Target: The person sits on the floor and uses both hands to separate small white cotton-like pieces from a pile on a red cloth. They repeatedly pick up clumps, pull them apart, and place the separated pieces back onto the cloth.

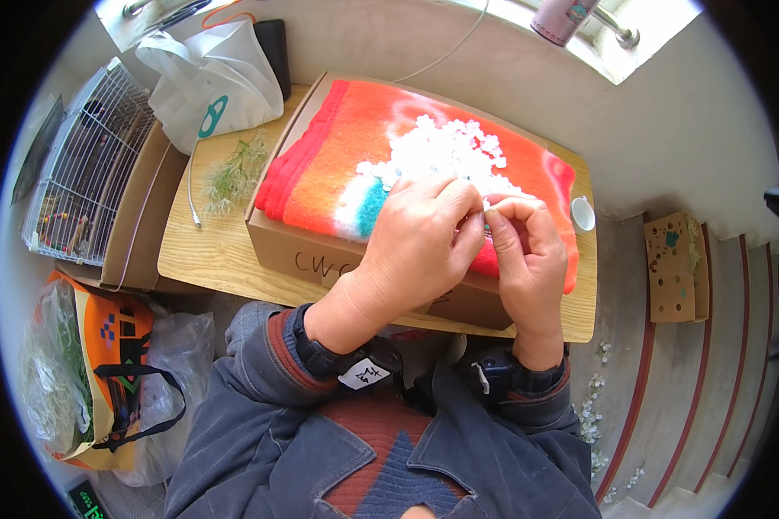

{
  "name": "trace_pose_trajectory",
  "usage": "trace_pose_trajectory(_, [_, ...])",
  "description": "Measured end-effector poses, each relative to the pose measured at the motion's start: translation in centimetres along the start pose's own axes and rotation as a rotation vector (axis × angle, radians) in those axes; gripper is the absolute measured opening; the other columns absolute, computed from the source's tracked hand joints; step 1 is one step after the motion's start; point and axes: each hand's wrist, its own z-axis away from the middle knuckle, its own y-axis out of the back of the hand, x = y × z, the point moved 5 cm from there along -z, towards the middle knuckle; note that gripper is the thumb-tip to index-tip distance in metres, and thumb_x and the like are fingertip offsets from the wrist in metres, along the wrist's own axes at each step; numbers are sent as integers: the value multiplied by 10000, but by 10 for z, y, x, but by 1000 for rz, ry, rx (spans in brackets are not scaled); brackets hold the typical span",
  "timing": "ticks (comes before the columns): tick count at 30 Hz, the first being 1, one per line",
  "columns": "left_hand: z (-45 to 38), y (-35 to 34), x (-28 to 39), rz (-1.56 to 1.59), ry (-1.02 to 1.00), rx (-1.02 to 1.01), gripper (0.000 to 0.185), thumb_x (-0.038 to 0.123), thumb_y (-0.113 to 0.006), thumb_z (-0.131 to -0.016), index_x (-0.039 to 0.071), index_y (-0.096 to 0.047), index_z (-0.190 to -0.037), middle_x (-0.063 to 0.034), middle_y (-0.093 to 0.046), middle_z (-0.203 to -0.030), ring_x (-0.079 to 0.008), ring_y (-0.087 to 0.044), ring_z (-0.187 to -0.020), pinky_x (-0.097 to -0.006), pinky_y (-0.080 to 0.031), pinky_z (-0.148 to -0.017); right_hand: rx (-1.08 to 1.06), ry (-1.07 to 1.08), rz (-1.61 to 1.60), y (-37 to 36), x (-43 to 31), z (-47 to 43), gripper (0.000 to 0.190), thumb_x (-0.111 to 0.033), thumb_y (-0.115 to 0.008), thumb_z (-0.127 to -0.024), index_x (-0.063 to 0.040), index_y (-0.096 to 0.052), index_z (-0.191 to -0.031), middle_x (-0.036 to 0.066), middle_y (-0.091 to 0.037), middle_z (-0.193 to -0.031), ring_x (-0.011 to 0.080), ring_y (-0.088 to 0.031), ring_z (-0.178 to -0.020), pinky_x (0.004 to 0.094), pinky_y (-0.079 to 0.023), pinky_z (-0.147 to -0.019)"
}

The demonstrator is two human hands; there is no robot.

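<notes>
My left hand [425, 237] and my right hand [529, 243] meet over the near side of a folded orange-red fleece blanket [318, 175]. Thumbs and forefingers of both pinch a small white piece [487, 204], perhaps a flower, mostly hidden by the fingertips. Just beyond the fingers, a heap of white artificial flower pieces [438, 152] lies on the blanket. The blanket covers the top of a cardboard box [276, 250] with handwriting on its side. At the right edge of the blanket stands a small white cup [582, 213].
The box rests on a wooden table [214, 259]. Green plastic sprigs [237, 172], a cable end [197, 219] and a white bag [221, 84] lie left. A wire cage [91, 168] and orange bag [120, 324] stand further left. Right are stairs [675, 389] with a perforated carton [675, 272] and white flower strands [591, 409].
</notes>
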Motion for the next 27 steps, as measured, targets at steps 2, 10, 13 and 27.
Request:
trace_pose_trajectory(2, [0, -1, -1, 29, 32, -27, 73, 33, -662, -794, 41, -593, -815, -91, -592, -754, -277, -567, -674, -376, -446, -643, 25, -59, -115, 2, 3, 1, 83, -49, -619, -962, 10, -594, -1015, 57, -664, -1010, 97, -615, -905, 249, -520, -807])
trace_pose_trajectory(10, [0, 0, 1, 282, 272, -12, 52, 52, -664, -832, 31, -616, -831, -85, -623, -777, -252, -603, -706, -357, -475, -627, 64, -202, -545, 3, 15, 0, 86, -67, -569, -992, 6, -574, -1036, 74, -662, -1011, 114, -627, -914, 255, -512, -854])
trace_pose_trajectory(13, [-1, 1, 0, 325, 305, -1, 49, 58, -670, -836, 23, -635, -837, -82, -627, -781, -230, -603, -691, -335, -476, -589, 66, -222, -663, 2, 17, 0, 84, -60, -551, -996, 10, -566, -1042, 101, -668, -1028, 140, -645, -941, 276, -523, -867])
trace_pose_trajectory(27, [0, 4, 4, -8, 62, 118, 111, 41, -694, -749, 88, -597, -774, -28, -599, -743, -232, -591, -703, -363, -414, -659, 100, -242, -681, -3, 16, 2, 79, -45, -549, -990, 12, -556, -1045, 131, -665, -1049, 169, -657, -972, 307, -536, -896])
